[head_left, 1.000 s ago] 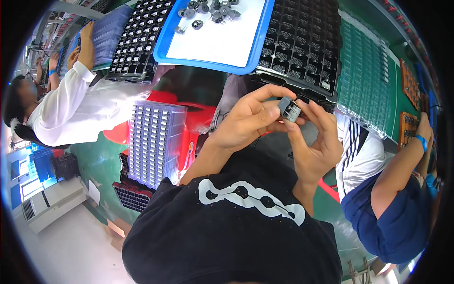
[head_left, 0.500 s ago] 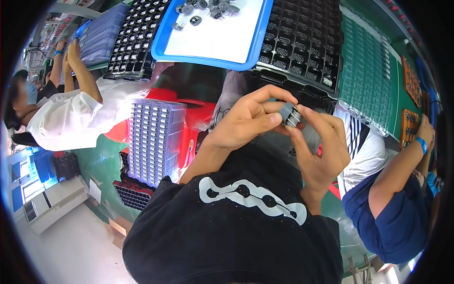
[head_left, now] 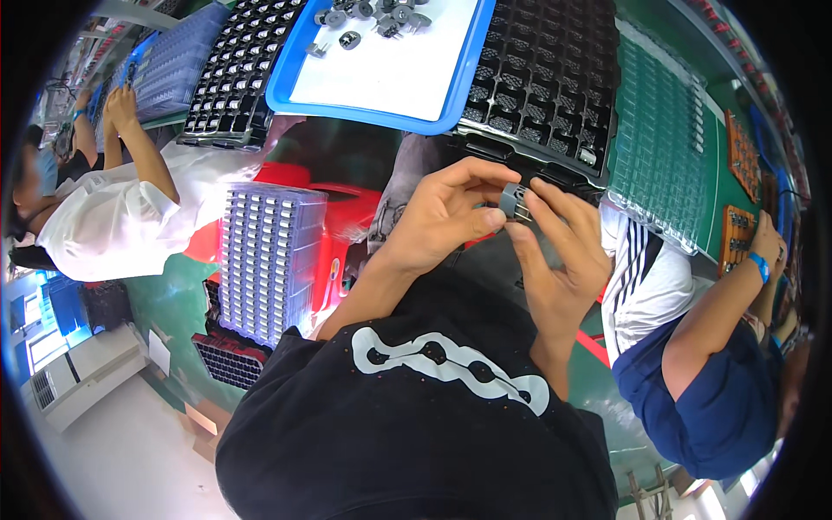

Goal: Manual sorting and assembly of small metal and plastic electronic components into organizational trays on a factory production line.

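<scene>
A small round grey part with metal pins [head_left: 511,202] is held in front of my chest, between the fingertips of both hands. My left hand [head_left: 438,217] pinches its grey body between thumb and forefinger. On the pin side, the thumb and fingers of my right hand [head_left: 559,247] close around the part. Beyond my hands lies a blue tray [head_left: 368,115] lined with white, where several similar loose grey parts [head_left: 381,17] rest at the far end.
A black pocketed tray [head_left: 542,87] adjoins the blue one, with a clear blister tray [head_left: 654,147] to its right. Left stands another filled black tray [head_left: 238,74]. Stacked clear trays [head_left: 269,260] sit by a red stool [head_left: 347,212]. Co-workers sit on both sides.
The part has turned in my fingers, so its pins now show more from the side. My right-hand fingers have shifted on it. The whole view has moved slightly.
</scene>
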